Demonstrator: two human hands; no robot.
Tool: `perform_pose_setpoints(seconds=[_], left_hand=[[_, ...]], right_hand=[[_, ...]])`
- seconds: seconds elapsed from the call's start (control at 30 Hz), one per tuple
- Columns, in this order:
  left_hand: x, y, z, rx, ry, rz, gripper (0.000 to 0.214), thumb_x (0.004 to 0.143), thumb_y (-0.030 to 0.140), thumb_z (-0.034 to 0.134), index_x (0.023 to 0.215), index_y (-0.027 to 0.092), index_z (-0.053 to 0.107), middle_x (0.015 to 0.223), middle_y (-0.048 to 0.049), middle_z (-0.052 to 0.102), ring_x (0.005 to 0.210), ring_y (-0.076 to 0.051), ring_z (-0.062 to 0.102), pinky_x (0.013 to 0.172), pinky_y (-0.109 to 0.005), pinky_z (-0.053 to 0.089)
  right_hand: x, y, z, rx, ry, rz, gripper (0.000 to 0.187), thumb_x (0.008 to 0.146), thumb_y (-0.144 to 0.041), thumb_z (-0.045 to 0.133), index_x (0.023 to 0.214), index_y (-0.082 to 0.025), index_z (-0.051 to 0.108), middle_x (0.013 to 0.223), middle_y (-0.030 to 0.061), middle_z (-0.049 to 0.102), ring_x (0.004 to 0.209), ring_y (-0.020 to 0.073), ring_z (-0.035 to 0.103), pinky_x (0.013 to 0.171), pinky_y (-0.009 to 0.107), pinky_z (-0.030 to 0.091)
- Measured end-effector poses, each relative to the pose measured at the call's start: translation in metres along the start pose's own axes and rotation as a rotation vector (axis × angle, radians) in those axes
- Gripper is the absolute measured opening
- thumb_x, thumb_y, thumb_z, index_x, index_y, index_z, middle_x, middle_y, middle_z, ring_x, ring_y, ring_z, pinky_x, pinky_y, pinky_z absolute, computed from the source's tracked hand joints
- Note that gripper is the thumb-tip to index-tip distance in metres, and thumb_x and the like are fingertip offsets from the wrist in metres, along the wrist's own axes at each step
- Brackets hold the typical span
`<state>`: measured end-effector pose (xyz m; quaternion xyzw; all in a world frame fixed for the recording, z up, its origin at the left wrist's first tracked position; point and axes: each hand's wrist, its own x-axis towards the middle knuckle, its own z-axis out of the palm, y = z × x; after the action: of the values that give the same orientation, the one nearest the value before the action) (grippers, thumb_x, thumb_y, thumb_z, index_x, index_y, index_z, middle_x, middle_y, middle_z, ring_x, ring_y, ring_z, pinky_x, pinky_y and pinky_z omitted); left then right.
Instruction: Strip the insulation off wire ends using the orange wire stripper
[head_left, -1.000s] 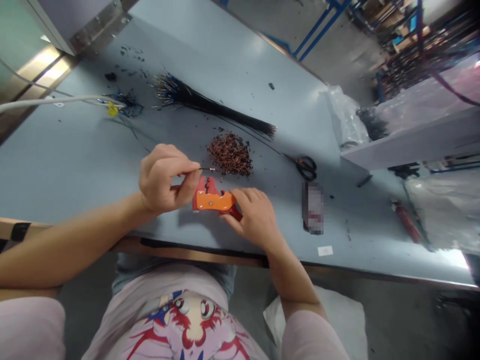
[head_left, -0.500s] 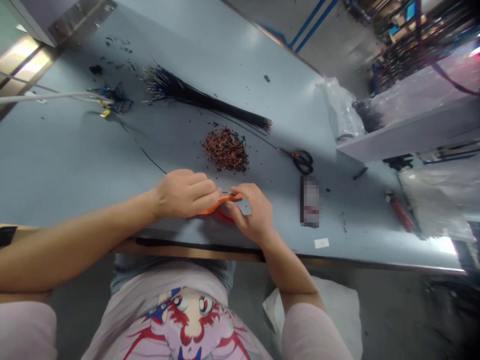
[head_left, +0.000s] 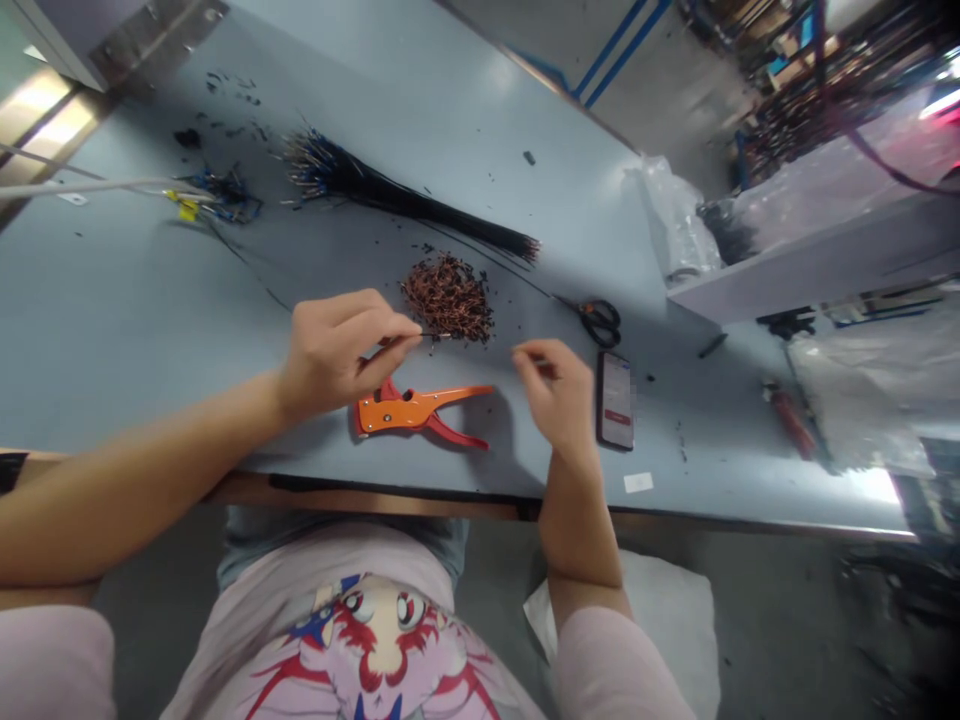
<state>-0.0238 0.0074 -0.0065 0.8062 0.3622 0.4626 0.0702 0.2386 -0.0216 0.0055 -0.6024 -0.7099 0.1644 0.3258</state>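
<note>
A thin black wire (head_left: 430, 335) pokes out of the pinched fingers of my left hand (head_left: 337, 345), its end pale. From the back of that hand a dark wire runs up to a blue-and-black wire cluster (head_left: 229, 195). Below the hand, orange wire strippers (head_left: 405, 412) with a red lower handle lie on the table, handles spread. My right hand (head_left: 559, 385) hovers right of the strippers, thumb and forefinger together; whatever they hold is too small to make out. A heap of copper-and-black wire scraps (head_left: 448, 298) sits just beyond both hands.
A long bundle of black wires (head_left: 420, 205) lies across the table behind the heap. Black-handled scissors (head_left: 600, 320), a phone (head_left: 616, 415) and a white label (head_left: 638, 483) are on the right. Plastic bags (head_left: 679, 220) stand by a shelf.
The wire strippers, held by both hands before, now lie on the table. My left hand has risen slightly left with the wire; my right hand has moved right, away from the strippers.
</note>
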Motion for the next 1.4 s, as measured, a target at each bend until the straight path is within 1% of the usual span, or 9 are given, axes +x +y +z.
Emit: perform_pose_setpoints(seconds=[0.07,0.17,0.23,0.33,0.57,0.83,0.97,1.2,1.4], left_hand=[[-0.003,0.0,0.003,-0.017,-0.046,0.001,0.012,0.085,0.027,0.055,0.082,0.021,0.065,0.068,-0.0015,0.066,0.062,-0.013,0.06,0.057,-0.025,0.046],[-0.006,0.002,0.007,-0.03,-0.09,0.014,0.012,0.084,0.027,0.055,0.083,0.021,0.065,0.069,-0.0018,0.067,0.063,-0.013,0.061,0.057,-0.024,0.046],[-0.007,0.004,0.008,-0.036,-0.096,0.001,0.012,0.083,0.027,0.055,0.082,0.021,0.065,0.069,-0.0019,0.067,0.063,-0.013,0.061,0.057,-0.024,0.046],[-0.007,0.005,0.009,-0.049,-0.064,-0.006,0.01,0.082,0.024,0.055,0.082,0.021,0.065,0.069,-0.0018,0.066,0.062,-0.012,0.06,0.056,-0.023,0.046],[-0.009,0.004,0.011,-0.029,-0.087,-0.029,0.013,0.082,0.024,0.054,0.087,0.021,0.066,0.072,-0.0018,0.067,0.063,-0.012,0.06,0.059,-0.023,0.046],[-0.007,-0.003,0.019,-0.024,-0.274,-0.363,0.019,0.085,0.028,0.053,0.098,0.02,0.063,0.075,0.0014,0.067,0.062,-0.011,0.059,0.06,-0.022,0.041],[-0.004,-0.005,0.016,0.058,-0.17,-0.426,0.019,0.085,0.027,0.053,0.1,0.019,0.06,0.073,0.0014,0.065,0.06,-0.011,0.057,0.057,-0.022,0.04],[0.005,-0.005,-0.001,0.162,0.082,-0.25,0.013,0.089,0.022,0.048,0.094,0.021,0.06,0.089,-0.0016,0.067,0.076,-0.012,0.06,0.067,-0.023,0.044],[0.0,0.0,0.007,-0.191,0.073,-0.415,0.013,0.09,0.023,0.047,0.101,0.017,0.054,0.074,0.0013,0.06,0.065,-0.009,0.057,0.061,-0.02,0.044]], right_hand=[[-0.002,0.0,0.011,-0.044,-0.165,-0.04,0.014,0.085,-0.022,0.052,0.084,-0.02,0.065,0.082,0.0056,0.065,0.075,0.019,0.06,0.071,0.034,0.049],[-0.007,-0.006,0.027,-0.02,-0.168,-0.098,0.027,0.086,-0.019,0.047,0.109,-0.02,0.061,0.103,0.0094,0.066,0.093,0.022,0.061,0.082,0.038,0.05],[-0.008,-0.011,0.031,0.002,-0.147,-0.155,0.046,0.087,-0.021,0.048,0.133,-0.022,0.044,0.132,0.0119,0.053,0.117,0.0247,0.052,0.093,0.042,0.046],[-0.009,-0.016,0.028,-0.056,-0.235,-0.243,0.059,0.086,-0.032,0.056,0.14,-0.021,0.034,0.145,0.014,0.038,0.134,0.0281,0.035,0.105,0.049,0.035],[-0.016,-0.022,0.026,-0.165,-0.622,-0.285,0.076,0.064,-0.058,0.074,0.125,-0.02,0.051,0.12,0.0134,0.053,0.113,0.0309,0.044,0.099,0.05,0.037],[-0.021,-0.032,0.034,-0.306,-0.588,-0.279,0.038,0.073,-0.034,0.066,0.107,-0.019,0.06,0.105,0.0112,0.06,0.098,0.0283,0.051,0.085,0.041,0.04],[-0.015,-0.026,0.029,-0.308,-0.488,-0.219,0.034,0.067,-0.028,0.063,0.099,-0.016,0.061,0.094,0.0101,0.065,0.09,0.0283,0.057,0.084,0.043,0.038],[-0.001,-0.008,0.016,0.264,-0.333,0.147,0.035,0.071,-0.026,0.058,0.105,-0.018,0.06,0.098,0.0065,0.067,0.089,0.0233,0.061,0.081,0.037,0.046],[-0.006,-0.007,0.018,1.005,-0.431,0.445,0.037,0.077,-0.029,0.048,0.11,-0.017,0.061,0.099,0.0083,0.068,0.091,0.0247,0.063,0.079,0.04,0.05]])
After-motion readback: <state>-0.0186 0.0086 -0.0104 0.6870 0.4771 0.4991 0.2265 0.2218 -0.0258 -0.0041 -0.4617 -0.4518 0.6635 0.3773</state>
